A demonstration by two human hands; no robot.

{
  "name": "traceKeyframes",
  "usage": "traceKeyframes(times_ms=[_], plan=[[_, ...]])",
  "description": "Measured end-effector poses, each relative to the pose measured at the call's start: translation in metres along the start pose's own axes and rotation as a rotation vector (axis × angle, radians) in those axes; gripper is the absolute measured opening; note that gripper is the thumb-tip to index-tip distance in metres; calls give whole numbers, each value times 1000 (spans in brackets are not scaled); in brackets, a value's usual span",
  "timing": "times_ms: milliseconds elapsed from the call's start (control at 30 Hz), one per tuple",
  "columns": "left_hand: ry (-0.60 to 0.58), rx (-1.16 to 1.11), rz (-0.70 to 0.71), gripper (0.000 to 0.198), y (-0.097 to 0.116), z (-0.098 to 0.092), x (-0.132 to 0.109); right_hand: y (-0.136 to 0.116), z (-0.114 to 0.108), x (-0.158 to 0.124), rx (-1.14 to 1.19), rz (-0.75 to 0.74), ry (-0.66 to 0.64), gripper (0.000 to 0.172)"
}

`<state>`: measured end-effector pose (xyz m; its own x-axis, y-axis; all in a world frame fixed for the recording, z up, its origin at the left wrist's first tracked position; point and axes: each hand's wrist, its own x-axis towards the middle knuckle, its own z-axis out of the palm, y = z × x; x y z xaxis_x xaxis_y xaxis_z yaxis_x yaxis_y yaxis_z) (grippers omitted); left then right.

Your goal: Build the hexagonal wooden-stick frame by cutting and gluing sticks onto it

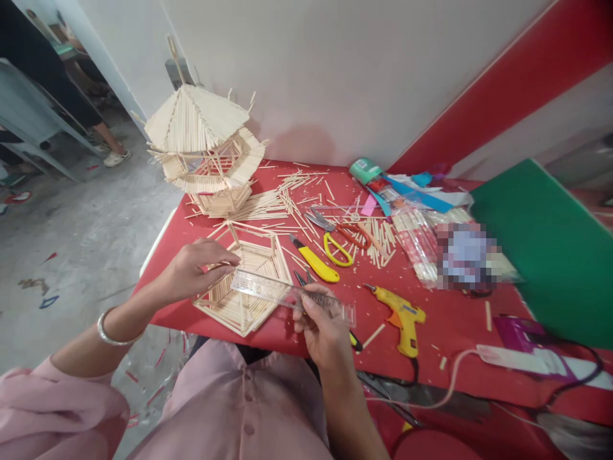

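My right hand [318,322] grips a clear plastic ruler [263,287] near its right end, thumb on top. The ruler lies across above a hexagonal stick frame [242,319], which has a stepped, layered base and a raised rim on short posts. At the ruler's left end, my left hand [204,268] is closed in a pinch over the frame; what sits between its fingertips, if anything, is hidden. Beyond the frame are a yellow utility knife [316,260] and scissors [338,250] with yellow handles. Dark tool tips show partly behind the ruler.
A tiered stick pagoda [201,140] stands at the back left by the wall. Loose sticks [268,204] lie scattered behind the frame. A yellow glue gun [400,316], bagged sticks [416,243], a green board [550,249] and a white power strip [522,359] with cords are at right.
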<state>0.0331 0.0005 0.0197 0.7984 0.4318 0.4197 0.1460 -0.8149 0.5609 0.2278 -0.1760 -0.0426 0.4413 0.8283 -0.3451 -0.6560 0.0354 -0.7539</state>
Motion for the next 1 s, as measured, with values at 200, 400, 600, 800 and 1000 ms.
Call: traceKeyframes(times_ms=[200, 400, 600, 800, 1000], plan=[[-8, -5, -24, 13, 0, 0, -2, 0, 1, 1, 5, 5, 4, 36], [0, -8, -22, 13, 0, 0, -2, -2, 4, 1, 11, 3, 15, 38], [8, 0, -24, 12, 0, 0, -2, -1, 3, 0, -3, 6, 21, 38], [-3, 6, -28, 15, 0, -1, -2, -2, 3, 0, -2, 17, 32, 40], [7, -4, -8, 14, 1, -1, -2, -2, 5, 0, -3, 24, 42, 42]])
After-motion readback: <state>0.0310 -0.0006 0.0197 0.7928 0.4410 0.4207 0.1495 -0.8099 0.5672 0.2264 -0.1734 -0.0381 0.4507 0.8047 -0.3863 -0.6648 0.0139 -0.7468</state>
